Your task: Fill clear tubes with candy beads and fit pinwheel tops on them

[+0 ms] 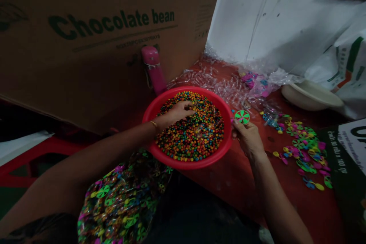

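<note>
A red plastic bowl (146,112) full of small multicoloured candy balls (188,141) stands on the red table. My left hand (178,111) reaches over its left rim, with curled fingers down at the candies. Something small and clear seems to be at those fingertips, but I cannot make it out. Beside the bowl's right rim, my right hand (247,133) pinches a small plastic pinwheel (242,117) with a green wheel. Part of the pinwheel is hidden by the fingers.
Many clear plastic tubes (211,82) lie behind the bowl, and loose pinwheel pieces (305,146) to the right. A pink bottle (154,70) stands by a large cardboard box (100,57). A pale basin (310,95) sits back right. Filled pinwheel tubes (120,202) are heaped front left.
</note>
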Action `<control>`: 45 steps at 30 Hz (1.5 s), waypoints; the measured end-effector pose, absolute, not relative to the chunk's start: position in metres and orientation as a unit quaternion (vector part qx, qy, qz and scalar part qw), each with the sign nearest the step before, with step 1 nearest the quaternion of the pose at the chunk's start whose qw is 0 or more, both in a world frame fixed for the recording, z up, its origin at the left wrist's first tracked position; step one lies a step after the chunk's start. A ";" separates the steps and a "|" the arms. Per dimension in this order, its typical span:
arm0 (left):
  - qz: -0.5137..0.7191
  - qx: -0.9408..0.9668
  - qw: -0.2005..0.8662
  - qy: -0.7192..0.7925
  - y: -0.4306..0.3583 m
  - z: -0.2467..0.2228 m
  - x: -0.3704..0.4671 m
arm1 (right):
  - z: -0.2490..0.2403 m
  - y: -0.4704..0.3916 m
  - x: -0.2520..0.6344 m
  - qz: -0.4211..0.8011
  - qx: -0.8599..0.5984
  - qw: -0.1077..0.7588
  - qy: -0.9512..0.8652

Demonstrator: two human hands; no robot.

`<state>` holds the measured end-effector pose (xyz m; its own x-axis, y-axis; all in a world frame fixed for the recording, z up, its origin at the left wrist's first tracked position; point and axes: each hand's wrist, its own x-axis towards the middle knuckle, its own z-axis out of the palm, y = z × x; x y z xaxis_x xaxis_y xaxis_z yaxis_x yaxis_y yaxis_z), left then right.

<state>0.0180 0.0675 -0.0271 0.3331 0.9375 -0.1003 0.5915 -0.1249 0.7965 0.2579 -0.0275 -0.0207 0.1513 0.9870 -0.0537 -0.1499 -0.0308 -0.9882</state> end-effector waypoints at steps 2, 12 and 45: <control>0.276 0.664 0.495 0.488 0.057 -0.021 0.013 | -0.016 -0.026 0.251 0.512 -0.498 0.557 -0.423; 0.310 0.646 0.541 0.440 0.030 0.003 0.022 | 0.001 -0.001 0.213 0.472 -0.466 0.569 -0.486; 0.391 0.593 0.644 0.284 -0.079 0.017 0.122 | 0.000 -0.073 0.259 0.504 -0.352 0.661 -0.430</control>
<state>0.1219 -0.0786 0.0165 0.5331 0.8404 0.0982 -0.1666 -0.0095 0.9860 0.2590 -0.0732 0.0001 0.1219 0.9692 0.2141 -0.3631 0.2443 -0.8991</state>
